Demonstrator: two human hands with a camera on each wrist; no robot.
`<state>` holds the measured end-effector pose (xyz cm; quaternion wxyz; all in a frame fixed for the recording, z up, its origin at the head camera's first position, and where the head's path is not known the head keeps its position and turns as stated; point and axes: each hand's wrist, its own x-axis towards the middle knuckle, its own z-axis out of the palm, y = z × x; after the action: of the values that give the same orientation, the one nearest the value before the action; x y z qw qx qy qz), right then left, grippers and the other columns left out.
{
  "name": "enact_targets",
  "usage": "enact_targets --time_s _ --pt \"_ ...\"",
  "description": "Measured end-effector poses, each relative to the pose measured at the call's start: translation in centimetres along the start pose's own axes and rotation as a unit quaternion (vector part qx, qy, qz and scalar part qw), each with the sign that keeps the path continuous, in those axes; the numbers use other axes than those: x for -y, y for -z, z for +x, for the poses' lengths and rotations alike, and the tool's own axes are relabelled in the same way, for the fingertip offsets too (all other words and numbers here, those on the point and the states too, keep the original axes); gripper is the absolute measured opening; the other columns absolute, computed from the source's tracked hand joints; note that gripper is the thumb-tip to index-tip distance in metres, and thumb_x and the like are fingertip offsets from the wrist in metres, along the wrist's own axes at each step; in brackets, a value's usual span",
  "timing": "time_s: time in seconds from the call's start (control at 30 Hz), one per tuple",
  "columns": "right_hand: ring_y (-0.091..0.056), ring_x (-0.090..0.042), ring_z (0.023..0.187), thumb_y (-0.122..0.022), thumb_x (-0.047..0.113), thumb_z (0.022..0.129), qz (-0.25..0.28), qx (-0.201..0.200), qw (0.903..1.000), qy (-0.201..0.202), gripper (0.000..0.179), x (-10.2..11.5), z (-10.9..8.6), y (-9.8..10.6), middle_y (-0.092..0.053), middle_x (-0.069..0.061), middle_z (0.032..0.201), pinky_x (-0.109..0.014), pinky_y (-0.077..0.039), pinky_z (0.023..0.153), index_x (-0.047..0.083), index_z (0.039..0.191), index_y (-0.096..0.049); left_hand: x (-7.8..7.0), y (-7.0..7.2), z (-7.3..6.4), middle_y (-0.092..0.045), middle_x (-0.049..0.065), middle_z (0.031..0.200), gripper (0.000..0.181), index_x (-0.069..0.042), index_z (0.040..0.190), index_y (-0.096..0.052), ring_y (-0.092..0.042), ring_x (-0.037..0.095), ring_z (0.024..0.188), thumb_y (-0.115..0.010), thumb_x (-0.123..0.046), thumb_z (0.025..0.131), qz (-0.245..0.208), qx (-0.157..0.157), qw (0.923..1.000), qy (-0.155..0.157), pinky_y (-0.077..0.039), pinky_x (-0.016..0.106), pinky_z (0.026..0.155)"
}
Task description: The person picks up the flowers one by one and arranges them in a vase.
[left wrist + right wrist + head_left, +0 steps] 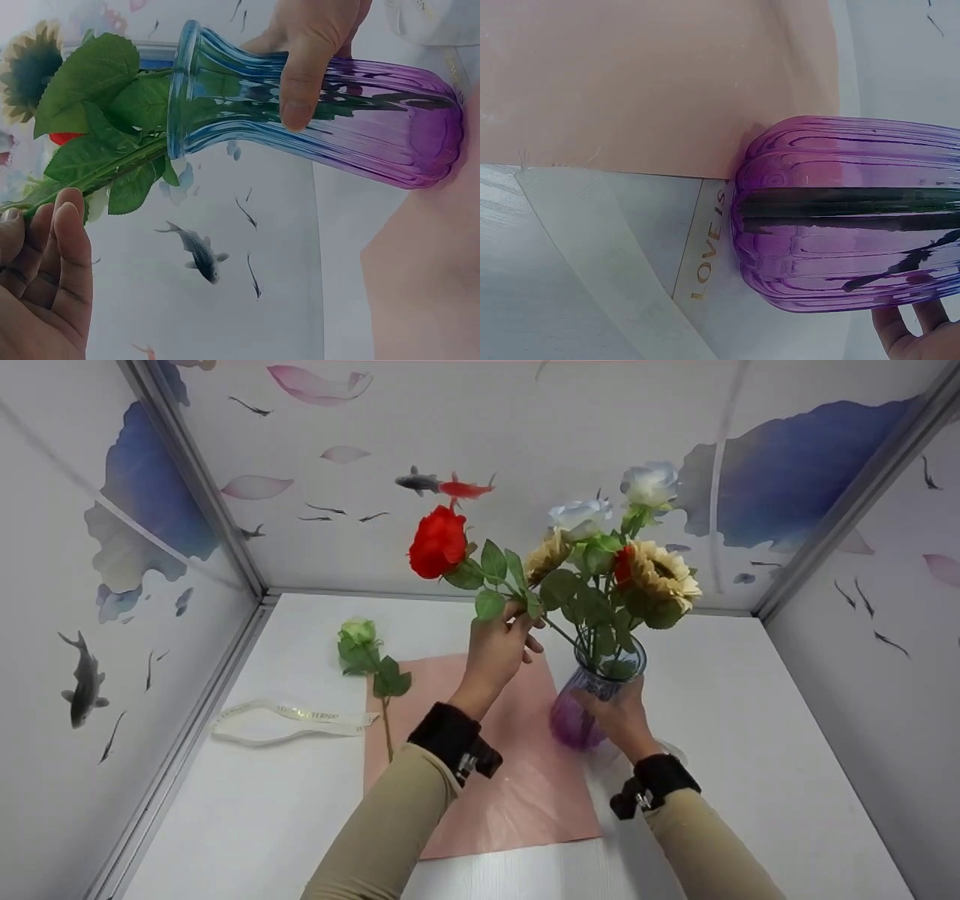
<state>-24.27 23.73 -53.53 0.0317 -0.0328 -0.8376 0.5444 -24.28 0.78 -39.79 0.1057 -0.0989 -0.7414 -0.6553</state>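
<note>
My left hand (496, 656) pinches the stem of a red rose (437, 542), whose bloom leans left of the vase. In the left wrist view, thumb and fingers close on the green stem (112, 166) just outside the vase mouth. My right hand (624, 718) grips a ribbed glass vase (576, 724), blue at the rim and purple at the base. The vase tilts, its base toward the lower left in the head view. Out of it rise pale blue roses (651, 484), tan sunflowers (661, 579) and green leaves. Dark stems show through the glass (832, 150).
A pink paper sheet (517, 802) lies under my left arm and reaches the vase. On its left edge rests a light green rose (356, 634) with its stem. A white ribbon (259, 741) loops farther left; lettered ribbon (705, 262) also lies near the vase base. Printed panels surround the table.
</note>
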Motion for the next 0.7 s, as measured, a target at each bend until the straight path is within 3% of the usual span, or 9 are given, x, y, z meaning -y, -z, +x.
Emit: enact_targets --time_s 0.2,0.5,0.7 --pt "-0.039 -0.036 0.139 -0.084 0.022 0.084 0.004 -0.006 0.9999 0.015 0.108 -0.2 0.1 -0.1 -0.036 -0.025 0.149 -0.050 -0.028 0.120 0.004 0.154 -0.004 0.2 -0.6 0.1 -0.074 0.003 0.090 0.020 -0.006 0.109 -0.074 -0.072 0.027 0.064 -0.059 -0.018 0.105 0.023 0.002 0.9994 0.027 -0.057 0.030 0.053" --pt "-0.037 -0.035 0.141 -0.084 0.023 0.085 0.005 0.003 0.9999 0.015 0.107 -0.4 0.1 0.0 -0.034 -0.024 0.149 -0.050 -0.027 0.121 0.004 0.154 -0.004 0.6 -1.6 0.2 -0.073 0.006 0.089 0.021 -0.005 0.108 -0.073 -0.071 0.024 0.062 -0.058 -0.020 0.105 0.033 0.012 0.9994 -0.006 -0.057 0.029 0.053" --pt "-0.038 -0.037 0.140 -0.084 0.022 0.085 -0.001 0.003 0.9995 0.030 0.109 -0.3 0.0 0.0 -0.034 -0.025 0.150 -0.053 -0.028 0.120 0.003 0.154 -0.003 0.7 -2.2 0.1 -0.073 0.008 0.091 0.021 -0.005 0.107 -0.074 -0.072 0.028 0.064 -0.058 -0.020 0.105 0.047 0.018 0.9987 -0.001 -0.056 0.027 0.053"
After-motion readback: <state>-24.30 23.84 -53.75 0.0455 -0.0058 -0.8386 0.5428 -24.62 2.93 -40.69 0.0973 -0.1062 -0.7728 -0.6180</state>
